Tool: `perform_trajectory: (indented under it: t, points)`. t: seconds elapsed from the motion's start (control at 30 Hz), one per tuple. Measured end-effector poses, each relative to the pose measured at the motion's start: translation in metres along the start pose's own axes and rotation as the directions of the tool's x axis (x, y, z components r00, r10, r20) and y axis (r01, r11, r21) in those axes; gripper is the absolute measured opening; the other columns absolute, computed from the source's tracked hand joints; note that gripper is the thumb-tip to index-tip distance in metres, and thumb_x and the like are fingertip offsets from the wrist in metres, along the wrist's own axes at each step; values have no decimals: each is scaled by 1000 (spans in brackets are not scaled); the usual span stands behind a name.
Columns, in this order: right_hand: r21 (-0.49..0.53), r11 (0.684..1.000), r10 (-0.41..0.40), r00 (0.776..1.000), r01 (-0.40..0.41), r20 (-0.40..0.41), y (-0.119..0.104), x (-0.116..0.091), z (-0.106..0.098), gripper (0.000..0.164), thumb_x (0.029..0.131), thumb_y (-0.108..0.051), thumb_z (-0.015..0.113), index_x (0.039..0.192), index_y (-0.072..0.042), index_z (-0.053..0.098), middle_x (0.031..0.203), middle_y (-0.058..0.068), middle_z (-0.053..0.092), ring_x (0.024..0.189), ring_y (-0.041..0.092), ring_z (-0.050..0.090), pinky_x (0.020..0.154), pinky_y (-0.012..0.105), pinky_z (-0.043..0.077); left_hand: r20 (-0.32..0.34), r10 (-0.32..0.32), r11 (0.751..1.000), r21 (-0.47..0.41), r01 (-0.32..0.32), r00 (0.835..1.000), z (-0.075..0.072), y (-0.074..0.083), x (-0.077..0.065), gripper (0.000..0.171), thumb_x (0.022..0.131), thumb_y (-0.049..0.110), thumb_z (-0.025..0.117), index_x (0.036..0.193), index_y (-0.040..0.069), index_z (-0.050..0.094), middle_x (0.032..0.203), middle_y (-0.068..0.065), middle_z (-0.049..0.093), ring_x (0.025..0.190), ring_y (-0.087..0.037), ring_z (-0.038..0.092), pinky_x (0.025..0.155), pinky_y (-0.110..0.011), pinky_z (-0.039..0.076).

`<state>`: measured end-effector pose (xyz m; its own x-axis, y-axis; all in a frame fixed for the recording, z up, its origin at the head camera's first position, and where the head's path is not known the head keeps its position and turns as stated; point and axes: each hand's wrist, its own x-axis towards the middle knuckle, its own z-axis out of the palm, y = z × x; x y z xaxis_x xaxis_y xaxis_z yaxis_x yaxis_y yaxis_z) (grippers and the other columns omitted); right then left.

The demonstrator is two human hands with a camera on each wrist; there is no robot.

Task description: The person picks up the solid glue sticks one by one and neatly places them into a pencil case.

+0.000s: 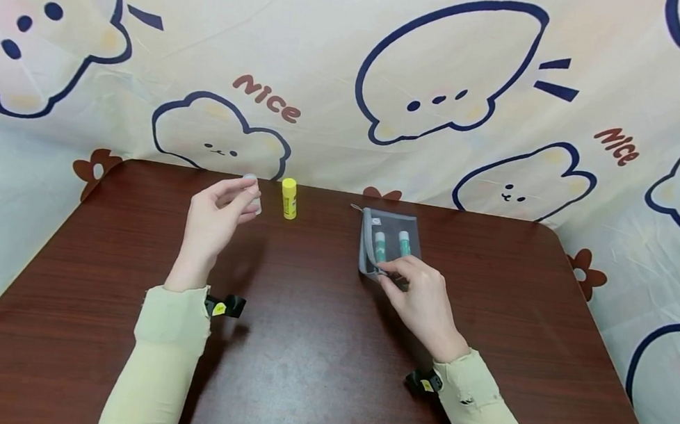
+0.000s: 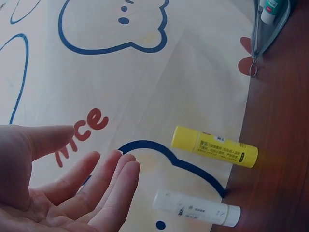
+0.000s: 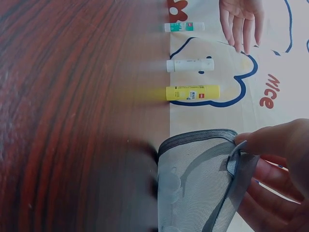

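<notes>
My left hand (image 1: 220, 216) is raised over the table's far left part, its fingers loosely bent and holding nothing. Near it stand a yellow glue stick (image 1: 289, 199), a white glue stick (image 2: 198, 209) and a white glue stick with a green label (image 3: 183, 27). From the head view, the left hand mostly hides the two white ones. With thumb and fingers my right hand (image 1: 421, 302) pinches the near edge of a grey mesh zip pouch (image 1: 392, 222). Two teal-and-white glue sticks, one left (image 1: 380, 247) and one right (image 1: 404, 242), show in the pouch.
The dark brown wooden table (image 1: 299, 347) ends at a cartoon-printed cloth (image 1: 328, 43), which hangs behind it and along both sides. A zipper pull (image 2: 253, 69) sticks out at the pouch's far corner.
</notes>
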<state>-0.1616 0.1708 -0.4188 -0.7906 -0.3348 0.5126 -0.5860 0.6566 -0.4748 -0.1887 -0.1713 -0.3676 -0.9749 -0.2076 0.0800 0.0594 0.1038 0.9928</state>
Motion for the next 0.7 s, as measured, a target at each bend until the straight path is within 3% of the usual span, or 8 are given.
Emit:
perform_trajectory:
  t: [0.2, 0.47, 0.7]
  points:
    - [-3, 1000, 5, 1000, -5, 5, 0, 0, 0, 18, 85, -4, 83, 101, -10, 80, 91, -1, 70, 78, 12, 68, 69, 31, 59, -23, 17, 1000, 9, -16, 1000, -10, 4, -2, 47, 99, 30, 70, 135, 1, 63, 127, -18, 65, 91, -13, 72, 85, -23, 56]
    - [-1, 1000, 1, 1000, -1, 1, 0, 0, 0, 18, 84, -4, 83, 101, -10, 80, 91, -2, 70, 77, 12, 67, 68, 32, 59, -72, -8, 1000, 16, 9, 997, -25, 5, -4, 42, 97, 32, 72, 132, 9, 68, 118, -11, 70, 89, -11, 72, 80, -19, 55]
    - [-4, 1000, 5, 1000, -5, 0, 1, -1, 0, 19, 84, -4, 84, 101, -10, 80, 91, -2, 70, 78, 10, 67, 69, 30, 59, -106, -7, 1000, 12, 8, 994, -37, 5, -4, 45, 96, 32, 73, 134, 9, 67, 119, -8, 69, 90, -11, 71, 81, -20, 55]
